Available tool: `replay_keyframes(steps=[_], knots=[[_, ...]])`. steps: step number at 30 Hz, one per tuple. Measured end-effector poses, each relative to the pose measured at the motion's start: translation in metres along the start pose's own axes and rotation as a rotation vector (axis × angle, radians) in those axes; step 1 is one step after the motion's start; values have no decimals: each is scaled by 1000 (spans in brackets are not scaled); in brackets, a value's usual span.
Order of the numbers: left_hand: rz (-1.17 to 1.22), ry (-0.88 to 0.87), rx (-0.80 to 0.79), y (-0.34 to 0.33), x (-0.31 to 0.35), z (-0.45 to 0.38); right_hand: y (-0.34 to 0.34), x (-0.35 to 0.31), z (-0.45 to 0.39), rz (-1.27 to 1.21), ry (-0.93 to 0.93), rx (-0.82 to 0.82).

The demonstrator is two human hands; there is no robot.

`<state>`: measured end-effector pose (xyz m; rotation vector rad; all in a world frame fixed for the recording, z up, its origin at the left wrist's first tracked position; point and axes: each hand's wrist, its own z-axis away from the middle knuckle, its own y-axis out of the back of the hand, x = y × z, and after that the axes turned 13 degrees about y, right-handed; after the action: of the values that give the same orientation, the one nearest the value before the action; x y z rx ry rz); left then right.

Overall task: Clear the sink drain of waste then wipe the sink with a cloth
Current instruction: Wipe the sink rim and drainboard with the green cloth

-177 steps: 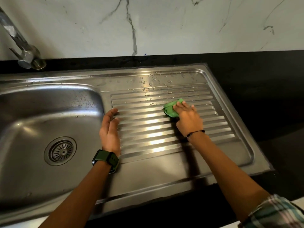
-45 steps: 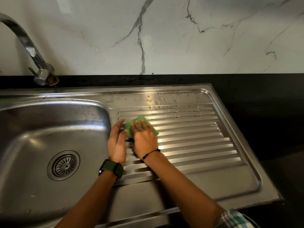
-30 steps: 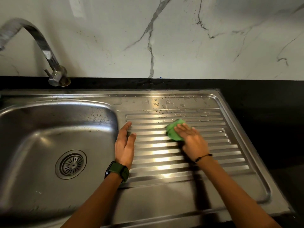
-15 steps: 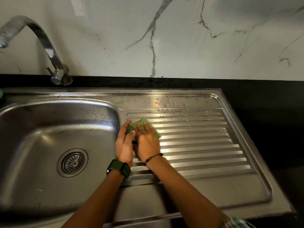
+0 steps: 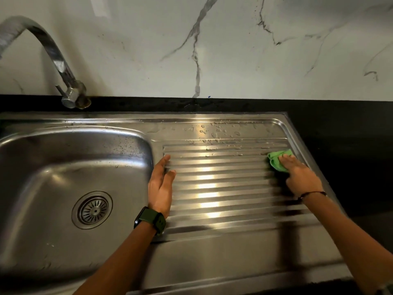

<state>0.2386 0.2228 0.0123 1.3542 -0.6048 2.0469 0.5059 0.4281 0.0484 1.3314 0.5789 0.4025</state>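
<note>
From the head view, the right hand [image 5: 302, 177] presses the green cloth [image 5: 276, 161] flat at the drainboard's [image 5: 212, 248] far right edge — fingers straight. Unwiped droplets [image 5: 219, 133] lie up-left of it (nearer the wall). The left hand [image 5: 160, 188] rests open beside the basin [image 5: 53, 167].

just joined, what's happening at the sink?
A person is wiping the ribbed drainboard of a steel sink with a green cloth. The right hand presses the cloth down near the drainboard's far right edge. The left hand rests flat and open on the drainboard's left end, beside the basin. Water droplets sit on the back strip, not yet wiped. The drain strainer in the basin looks free of waste.
</note>
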Motion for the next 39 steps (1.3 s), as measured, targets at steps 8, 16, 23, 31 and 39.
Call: replay_keyframes(steps=[8, 16, 23, 31, 39], knots=[[-36, -6, 14, -5, 7, 1, -2, -21, -16, -21, -215, 95], [112, 19, 43, -6, 8, -5, -26, -173, -30, -24, 136, -4], [91, 30, 37, -6, 11, -5, -57, -245, -33, 33, 472, -15], [-29, 11, 29, -4, 12, -6, -38, -143, -31, 11, 403, 38], [-117, -36, -4, -8, 13, -7, -8, -12, -23, -44, -39, 76]])
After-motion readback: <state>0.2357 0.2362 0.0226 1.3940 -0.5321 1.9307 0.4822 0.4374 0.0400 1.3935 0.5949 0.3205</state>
